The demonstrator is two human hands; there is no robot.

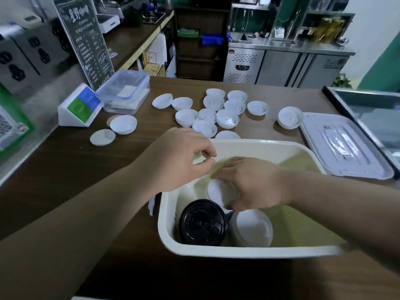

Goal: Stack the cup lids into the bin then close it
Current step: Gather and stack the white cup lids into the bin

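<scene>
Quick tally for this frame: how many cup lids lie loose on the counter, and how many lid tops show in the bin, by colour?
White lids on the counter: 15
White lid tops in the bin: 2 (the right hand grips one white lid)
Black lid tops in the bin: 1
Total: 18

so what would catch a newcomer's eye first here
The left hand and right hand meet over the cream bin, the right gripping a white lid near a black lid inside. Beyond, loose white lids litter the brown table.
</scene>
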